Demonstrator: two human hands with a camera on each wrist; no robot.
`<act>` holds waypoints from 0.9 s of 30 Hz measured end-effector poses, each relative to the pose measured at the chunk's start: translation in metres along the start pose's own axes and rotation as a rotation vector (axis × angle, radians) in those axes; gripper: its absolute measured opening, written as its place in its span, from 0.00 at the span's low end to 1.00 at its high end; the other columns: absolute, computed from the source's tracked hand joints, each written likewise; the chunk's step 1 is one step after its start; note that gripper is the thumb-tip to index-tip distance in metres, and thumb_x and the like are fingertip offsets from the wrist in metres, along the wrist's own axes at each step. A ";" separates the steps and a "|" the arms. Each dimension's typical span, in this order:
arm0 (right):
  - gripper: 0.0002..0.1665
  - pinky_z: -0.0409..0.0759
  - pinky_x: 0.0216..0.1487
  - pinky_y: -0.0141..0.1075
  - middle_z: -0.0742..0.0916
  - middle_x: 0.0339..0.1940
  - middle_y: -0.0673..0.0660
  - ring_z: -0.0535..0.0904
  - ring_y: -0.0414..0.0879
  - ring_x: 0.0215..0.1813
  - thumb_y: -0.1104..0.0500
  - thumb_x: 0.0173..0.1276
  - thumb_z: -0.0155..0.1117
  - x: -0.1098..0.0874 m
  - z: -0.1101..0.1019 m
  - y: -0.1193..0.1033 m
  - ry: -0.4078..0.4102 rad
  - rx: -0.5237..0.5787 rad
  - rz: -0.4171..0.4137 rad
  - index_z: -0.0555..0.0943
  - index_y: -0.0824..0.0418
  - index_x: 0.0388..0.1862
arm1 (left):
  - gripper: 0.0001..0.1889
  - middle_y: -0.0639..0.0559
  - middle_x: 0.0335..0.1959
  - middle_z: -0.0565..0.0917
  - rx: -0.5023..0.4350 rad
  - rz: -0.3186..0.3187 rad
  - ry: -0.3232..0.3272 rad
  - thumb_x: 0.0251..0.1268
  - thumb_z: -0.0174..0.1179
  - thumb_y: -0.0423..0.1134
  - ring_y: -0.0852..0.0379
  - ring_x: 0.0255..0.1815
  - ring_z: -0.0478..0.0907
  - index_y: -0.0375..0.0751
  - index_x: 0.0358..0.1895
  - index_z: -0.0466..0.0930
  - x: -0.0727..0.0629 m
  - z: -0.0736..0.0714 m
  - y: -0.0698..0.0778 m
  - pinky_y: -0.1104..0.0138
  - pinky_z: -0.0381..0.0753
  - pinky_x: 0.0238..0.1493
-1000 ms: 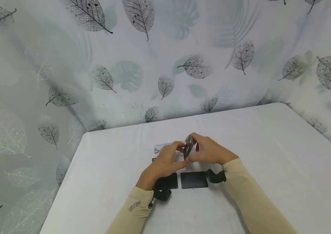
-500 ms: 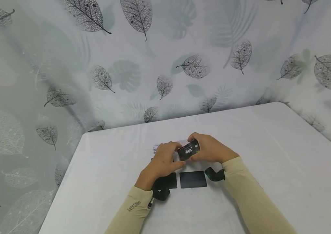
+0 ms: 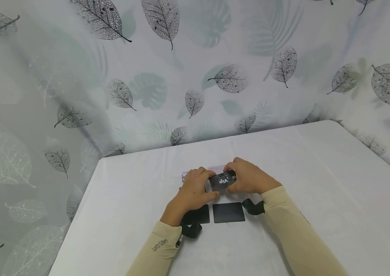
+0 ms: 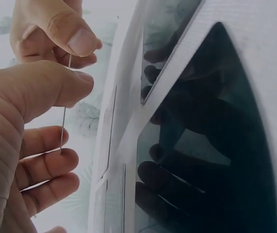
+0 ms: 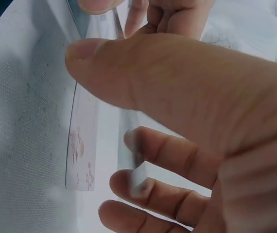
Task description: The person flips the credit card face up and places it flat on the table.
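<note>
A dark card printed "Vip" (image 3: 223, 180) is held up between both hands, above the white table. My right hand (image 3: 250, 177) grips its right end, with fingers at the top edge and the thumb at the lower edge. My left hand (image 3: 195, 190) holds the opposite end between thumb and fingers. From the left wrist, the card shows edge-on as a thin line (image 4: 63, 125) running behind the thumb (image 4: 56, 86) to the fingertips. Motion blurs the card in the right wrist view, where the right thumb (image 5: 104, 68) crosses in front.
Below the hands lie two dark cards: one (image 3: 228, 212) fully visible, the other (image 3: 200, 215) partly under the left hand. Behind the hands are a pale pink card (image 3: 217, 168) and a whitish one (image 3: 185, 175), partly hidden. A leaf-patterned curtain (image 3: 167, 122) borders the table (image 3: 140, 180).
The card has turned from nearly edge-on to showing its "Vip" face, then tilted closer to level and slightly lower. The right hand has shifted a little; the left hand stays almost in place.
</note>
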State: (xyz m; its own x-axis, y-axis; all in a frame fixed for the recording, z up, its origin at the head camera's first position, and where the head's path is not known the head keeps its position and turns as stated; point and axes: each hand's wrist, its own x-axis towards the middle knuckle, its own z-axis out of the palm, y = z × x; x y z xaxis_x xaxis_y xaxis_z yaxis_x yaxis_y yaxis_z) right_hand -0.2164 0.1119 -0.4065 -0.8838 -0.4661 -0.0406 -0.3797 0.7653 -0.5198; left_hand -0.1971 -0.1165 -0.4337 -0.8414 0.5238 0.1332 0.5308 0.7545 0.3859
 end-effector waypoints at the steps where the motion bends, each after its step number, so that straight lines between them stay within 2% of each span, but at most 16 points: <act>1: 0.34 0.79 0.52 0.44 0.80 0.45 0.54 0.78 0.47 0.44 0.55 0.51 0.84 0.000 0.001 0.000 -0.001 -0.008 0.001 0.84 0.61 0.57 | 0.30 0.47 0.58 0.81 0.005 0.003 0.002 0.63 0.71 0.50 0.47 0.59 0.76 0.41 0.66 0.78 0.000 0.001 0.000 0.49 0.65 0.73; 7: 0.33 0.79 0.48 0.43 0.79 0.43 0.54 0.77 0.47 0.42 0.55 0.48 0.85 0.001 0.005 0.000 0.003 -0.038 -0.017 0.86 0.61 0.55 | 0.30 0.48 0.57 0.81 0.029 0.004 -0.008 0.63 0.72 0.50 0.48 0.58 0.76 0.41 0.66 0.78 -0.002 0.003 0.000 0.51 0.66 0.72; 19: 0.34 0.80 0.49 0.45 0.81 0.44 0.53 0.78 0.48 0.43 0.52 0.48 0.85 0.001 0.008 -0.005 -0.046 -0.069 0.047 0.85 0.57 0.56 | 0.29 0.49 0.57 0.81 0.065 0.006 -0.053 0.65 0.71 0.52 0.48 0.60 0.76 0.44 0.66 0.78 -0.002 0.002 -0.001 0.49 0.66 0.73; 27: 0.32 0.80 0.46 0.44 0.81 0.42 0.52 0.78 0.47 0.41 0.51 0.48 0.86 0.001 0.008 -0.007 -0.046 -0.084 0.055 0.84 0.55 0.52 | 0.29 0.49 0.56 0.81 0.068 0.004 -0.056 0.64 0.72 0.52 0.48 0.60 0.75 0.45 0.66 0.79 -0.001 -0.001 0.001 0.48 0.65 0.73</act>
State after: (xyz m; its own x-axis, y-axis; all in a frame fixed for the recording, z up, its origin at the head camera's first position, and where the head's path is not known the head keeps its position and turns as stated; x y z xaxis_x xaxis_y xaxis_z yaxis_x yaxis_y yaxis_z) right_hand -0.2122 0.1021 -0.4099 -0.8913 -0.4406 -0.1069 -0.3543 0.8240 -0.4422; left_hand -0.1957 -0.1167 -0.4325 -0.8334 0.5464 0.0827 0.5411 0.7767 0.3224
